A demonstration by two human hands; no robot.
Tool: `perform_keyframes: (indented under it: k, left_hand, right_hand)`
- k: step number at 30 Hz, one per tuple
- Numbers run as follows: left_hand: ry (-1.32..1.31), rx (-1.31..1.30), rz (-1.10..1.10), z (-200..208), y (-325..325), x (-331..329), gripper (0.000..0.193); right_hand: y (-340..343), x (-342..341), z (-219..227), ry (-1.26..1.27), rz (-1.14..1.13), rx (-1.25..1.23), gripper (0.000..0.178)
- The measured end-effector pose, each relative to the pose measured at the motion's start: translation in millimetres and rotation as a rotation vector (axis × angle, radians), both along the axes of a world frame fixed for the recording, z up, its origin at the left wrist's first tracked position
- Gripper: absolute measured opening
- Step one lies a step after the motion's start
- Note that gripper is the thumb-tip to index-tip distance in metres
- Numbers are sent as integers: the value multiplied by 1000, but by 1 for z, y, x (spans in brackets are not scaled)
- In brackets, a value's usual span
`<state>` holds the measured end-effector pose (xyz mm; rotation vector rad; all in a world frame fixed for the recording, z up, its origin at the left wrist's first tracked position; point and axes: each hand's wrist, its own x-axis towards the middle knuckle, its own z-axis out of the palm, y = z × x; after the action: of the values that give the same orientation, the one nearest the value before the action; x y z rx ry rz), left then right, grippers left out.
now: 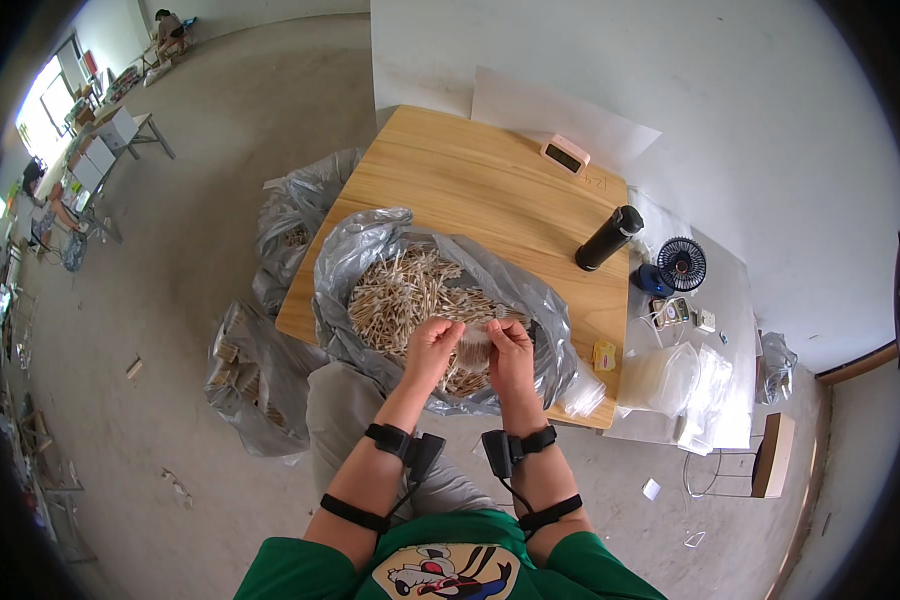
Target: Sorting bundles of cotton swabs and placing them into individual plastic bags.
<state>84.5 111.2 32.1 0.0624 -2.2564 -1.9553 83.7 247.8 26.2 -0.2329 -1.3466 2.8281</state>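
Between my two hands is a small clear plastic bag (474, 348) with thin sticks showing inside it. My left hand (432, 352) pinches its left upper edge, thumb and fingers pressed together. At the opposite edge my right hand (511, 358) grips it in the same way. Right under them a large grey plastic sack (360, 240) lies spread wide on the wooden table. Loose wooden-stick cotton swabs (400, 300) fill the sack in a jumbled heap. The bag hides part of the heap, and the fingertips partly cover the bag's edge.
On the wooden table (470, 170) stand a pink digital clock (566, 154) and a black bottle (610, 238). A small fan (681, 264) and clear plastic bags (660, 378) occupy the side table. Another grey sack (255, 380) sits on the floor at left. Two people are far left.
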Motion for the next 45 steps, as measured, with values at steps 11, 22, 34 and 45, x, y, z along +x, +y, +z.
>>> perform_keyframes:
  k: [11,22,34,45]
  left_hand:
    - [9,-2,-2,-4,4,-3,13]
    - [91,-154,145,-12,5,0,16]
    - [-129,330,76,-12,-1,0,24]
    - [-11,-326,137,-25,-25,-9,36]
  right_hand:
    - [-5,-8,3,86,-111,474,11]
    - [-2,-17,-15,189,-129,817,16]
    - [2,-9,-37,-135,-170,497,30]
    - [19,-4,-29,-87,-227,1165,38]
